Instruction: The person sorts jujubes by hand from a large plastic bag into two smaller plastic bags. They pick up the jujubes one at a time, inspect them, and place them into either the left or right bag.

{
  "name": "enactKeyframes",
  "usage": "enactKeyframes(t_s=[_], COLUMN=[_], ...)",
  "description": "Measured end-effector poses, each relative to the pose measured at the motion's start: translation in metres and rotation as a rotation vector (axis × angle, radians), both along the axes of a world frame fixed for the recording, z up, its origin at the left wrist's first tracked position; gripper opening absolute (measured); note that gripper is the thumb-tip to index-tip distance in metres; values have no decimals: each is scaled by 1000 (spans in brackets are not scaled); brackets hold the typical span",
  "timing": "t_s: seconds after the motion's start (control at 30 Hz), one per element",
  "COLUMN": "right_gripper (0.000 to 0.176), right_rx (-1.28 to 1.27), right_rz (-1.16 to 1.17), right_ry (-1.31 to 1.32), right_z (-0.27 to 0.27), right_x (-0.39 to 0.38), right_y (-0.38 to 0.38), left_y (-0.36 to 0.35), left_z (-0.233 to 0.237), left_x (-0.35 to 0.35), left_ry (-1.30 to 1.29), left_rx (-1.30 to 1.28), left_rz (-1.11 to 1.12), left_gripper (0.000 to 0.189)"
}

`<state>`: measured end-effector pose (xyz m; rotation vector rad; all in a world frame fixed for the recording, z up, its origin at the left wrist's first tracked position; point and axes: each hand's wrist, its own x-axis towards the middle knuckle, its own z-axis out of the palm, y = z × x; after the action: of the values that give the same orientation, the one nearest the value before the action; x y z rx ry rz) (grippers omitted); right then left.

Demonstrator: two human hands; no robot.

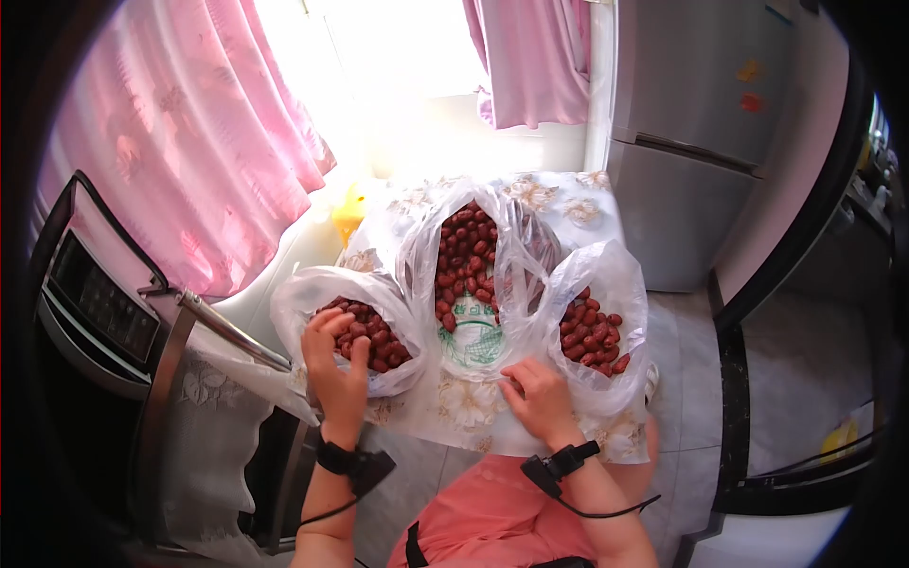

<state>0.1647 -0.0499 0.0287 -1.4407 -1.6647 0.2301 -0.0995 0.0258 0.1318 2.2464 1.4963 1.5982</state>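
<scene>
Three clear plastic bags of red dates stand on a flowered tablecloth. The middle bag is the largest, its dates heaped toward the back and green print showing near its front. My left hand is over the left bag, fingers apart, beside its dates. At the front edge of the middle bag is my right hand, fingers curled together; whatever they may pinch is too small to tell. To its right, the right bag holds more dates.
A grey fridge stands at the back right. Pink curtains hang by the bright window. On the left are a black appliance and a metal bar. A yellow object sits behind the left bag.
</scene>
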Motion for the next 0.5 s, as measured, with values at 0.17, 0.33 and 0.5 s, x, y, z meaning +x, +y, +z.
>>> enactKeyframes(t_s=[0.17, 0.33, 0.5], right_gripper=[11, 9, 5], right_rx=[-30, -31, -11], right_rz=[-8, -6, -25], right_ry=[-3, 14, -22], right_z=[2, 1, 2], right_x=[-2, -2, -3], right_y=[0, 0, 1], left_y=[-14, 21, 78], left_z=[-20, -78, -106], left_x=[62, 116, 160], left_ry=[114, 263, 346], left_rx=[-231, -259, -265], left_rz=[-496, -474, -239], left_gripper=[30, 41, 51])
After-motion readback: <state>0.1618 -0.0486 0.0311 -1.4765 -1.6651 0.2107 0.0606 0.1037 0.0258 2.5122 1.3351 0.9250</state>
